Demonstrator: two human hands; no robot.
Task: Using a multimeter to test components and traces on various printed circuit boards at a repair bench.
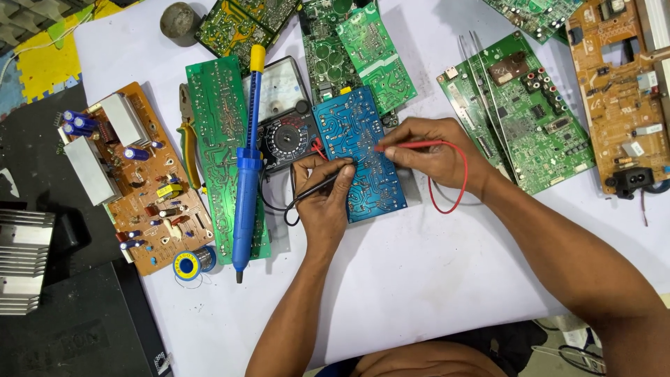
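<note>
Two hands at work, head view only. Left hand [322,202]: grip pinched around a black probe [322,185], tip pressed to the blue circuit board [359,153]. Right hand [429,150]: grip pinched around a red probe [408,146], tip on the same board, red lead [457,188] looping off below the wrist. Blue circuit board: flat on the white surface [419,279], solder side up, centre of view, upper edge overlapping an analogue meter [283,129]. Handling, as judged: light, stiff, thin; solder points sharp and traces fragile, best held by the bare edges. Alongside, left: blue desoldering pump [246,174] lying across a long green board [220,139], brown board with capacitors [139,174], solder spool [188,264]. Right: green board [530,119] with tweezers [481,84] laid across it.
</note>
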